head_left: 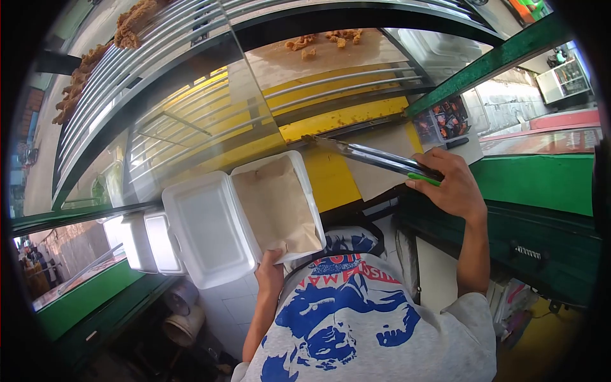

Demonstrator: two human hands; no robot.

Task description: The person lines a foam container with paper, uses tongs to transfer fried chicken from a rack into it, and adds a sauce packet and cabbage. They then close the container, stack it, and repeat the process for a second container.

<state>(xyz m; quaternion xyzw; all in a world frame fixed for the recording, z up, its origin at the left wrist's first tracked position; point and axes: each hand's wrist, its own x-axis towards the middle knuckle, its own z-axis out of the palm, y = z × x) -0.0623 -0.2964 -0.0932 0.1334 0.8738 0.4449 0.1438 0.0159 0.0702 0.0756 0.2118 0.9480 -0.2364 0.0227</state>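
Gently does it

My left hand (270, 270) clasps the near edge of the foam box (210, 229), before my shirt (356, 318) — probably light and easily dented, so soft support there suits it. My right hand (452, 181) is wrapped around metal tongs (375, 156), likely stiff.

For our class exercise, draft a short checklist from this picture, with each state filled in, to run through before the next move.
1. Foam box open: ok, both halves spread apart.
2. Paper liner in place: ok, in the right-hand half.
3. Left hand steadying the box: ok, gripping its near edge.
4. Right hand holding the tongs: ok.
5. Fried pieces in the box: not ok, none inside.
6. Tong tips clean: cannot tell, too small.
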